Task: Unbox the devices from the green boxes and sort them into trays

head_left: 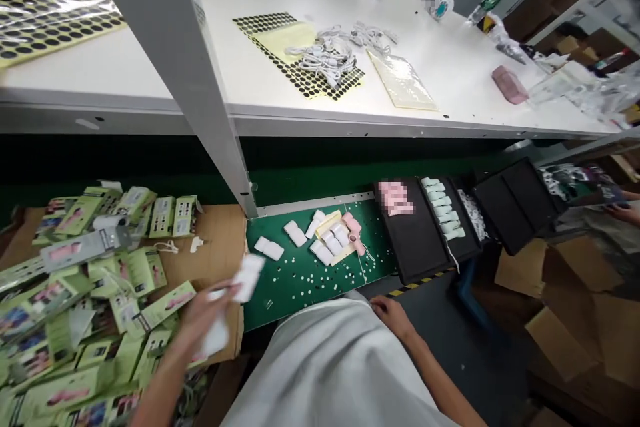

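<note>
A blurred white packet [247,277] is grasped in the left grip [205,310], over the edge of a cardboard sheet [220,240] strewn with green boxes [145,270], just beside the green surface [300,280]. The right grip [393,313] lies released, holding nothing, at that surface's near edge.

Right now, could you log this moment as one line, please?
left hand: holds white pieces, blurred | right hand: empty, by green belt | green boxes: heaped

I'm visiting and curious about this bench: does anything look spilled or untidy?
Yes. Small white round bits lie scattered across the green mat, like a spill, and the green printed cartons at left sit in a loose, tilted heap on brown cardboard, not stacked.
</note>
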`<state>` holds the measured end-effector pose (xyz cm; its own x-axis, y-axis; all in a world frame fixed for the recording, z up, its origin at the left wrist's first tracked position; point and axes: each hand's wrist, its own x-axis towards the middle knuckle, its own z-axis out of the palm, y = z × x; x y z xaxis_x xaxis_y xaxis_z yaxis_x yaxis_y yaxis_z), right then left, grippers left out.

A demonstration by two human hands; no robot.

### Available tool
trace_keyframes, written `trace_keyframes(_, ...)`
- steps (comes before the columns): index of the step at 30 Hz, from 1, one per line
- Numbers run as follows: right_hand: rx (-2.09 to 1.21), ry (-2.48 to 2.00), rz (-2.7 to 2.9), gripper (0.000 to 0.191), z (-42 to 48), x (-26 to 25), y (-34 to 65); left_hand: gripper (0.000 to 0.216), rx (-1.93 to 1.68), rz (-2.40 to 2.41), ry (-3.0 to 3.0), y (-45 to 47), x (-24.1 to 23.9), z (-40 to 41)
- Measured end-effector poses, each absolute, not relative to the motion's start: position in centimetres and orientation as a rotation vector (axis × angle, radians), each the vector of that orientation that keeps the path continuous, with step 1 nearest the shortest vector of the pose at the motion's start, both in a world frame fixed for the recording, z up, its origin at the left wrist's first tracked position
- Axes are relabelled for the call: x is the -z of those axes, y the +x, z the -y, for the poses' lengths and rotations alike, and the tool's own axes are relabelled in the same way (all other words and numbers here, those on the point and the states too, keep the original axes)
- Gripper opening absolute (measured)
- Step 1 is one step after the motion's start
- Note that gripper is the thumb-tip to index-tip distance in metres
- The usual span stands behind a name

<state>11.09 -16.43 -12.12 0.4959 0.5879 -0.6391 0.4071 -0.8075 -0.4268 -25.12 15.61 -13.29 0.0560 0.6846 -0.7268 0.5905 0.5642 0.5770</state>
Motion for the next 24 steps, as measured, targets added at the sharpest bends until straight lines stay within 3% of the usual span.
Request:
trace_keyframes(8,-1.21,-2.383,0.942,0.037,15.8,14.1,16.7,0.044,-0.163,-1.399,0.99,-11.4,19.8,-9.8)
trace_keyframes(17,-1.292,-2.419,0.765,0.034,20.7,15.6,17.1,0.043,-0.562,-1.568,0.898,-11.5,17.7,-12.2)
trace_keyframes(24,-1.273,-2.286,0.773,0.039,19.2,16.4,17.6,0.025,-0.415,-1.498,1.052,-5.2,18.2,-18.3)
